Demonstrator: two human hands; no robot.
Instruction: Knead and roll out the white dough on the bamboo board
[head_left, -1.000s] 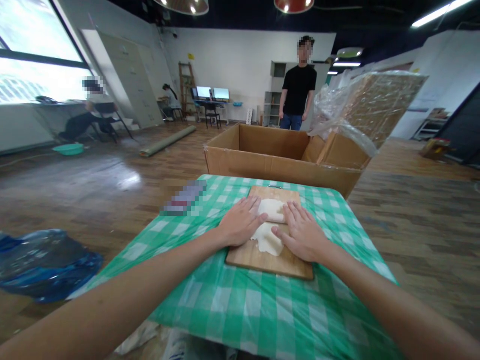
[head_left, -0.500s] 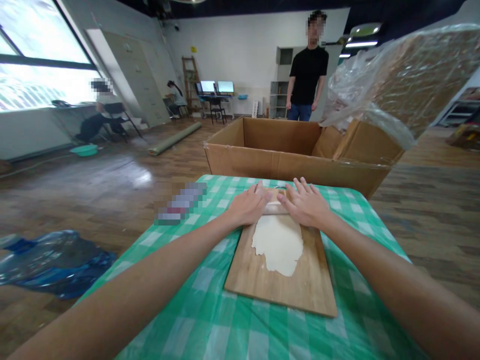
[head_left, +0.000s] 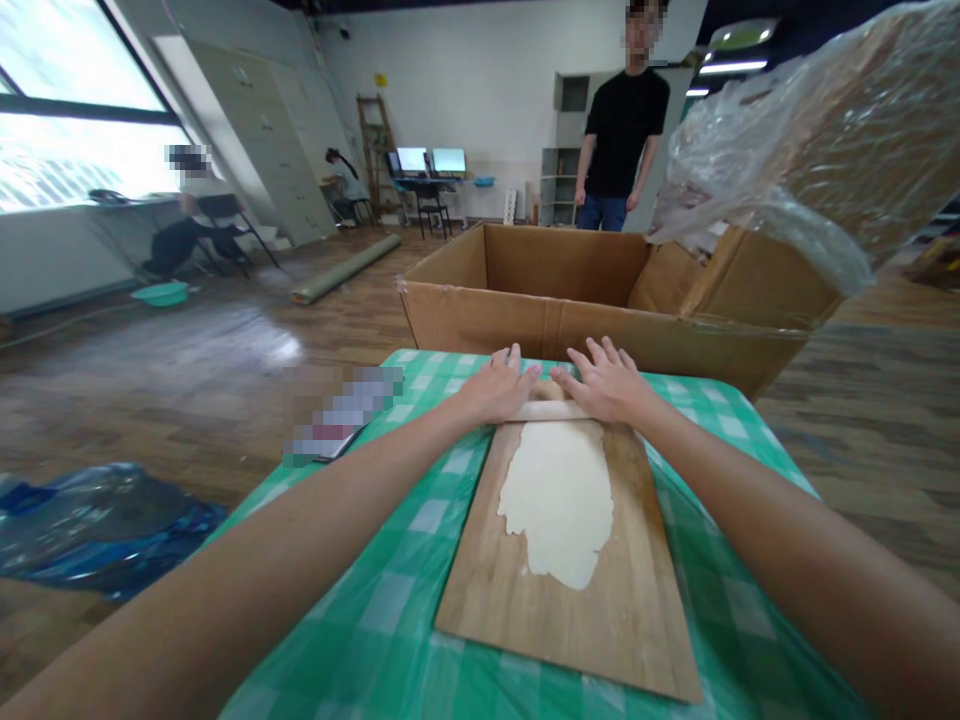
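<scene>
A flat sheet of pale dough (head_left: pixel 559 500) lies stretched along a wooden cutting board (head_left: pixel 525 610) on a table with a green checked cloth (head_left: pixel 375 620). At the board's far end, a wooden rolling pin (head_left: pixel 553 408) lies crosswise. My left hand (head_left: pixel 495 390) presses on its left part, fingers flat and pointing away. My right hand (head_left: pixel 607 385) presses on its right part, fingers spread. Most of the pin is hidden under the palms.
An open cardboard box (head_left: pixel 525 320) stands just behind the table. A plastic-wrapped package (head_left: pixel 810 170) leans over its right side. A person in black (head_left: pixel 622 130) stands behind the box. A flat object (head_left: pixel 337 415) lies on the cloth's left; a blue plastic bag (head_left: pixel 90 530) is on the floor.
Both hands have pushed the rolling pin away from me, from the board's middle to its far end. The dough has been flattened and lengthened into a thin sheet.
</scene>
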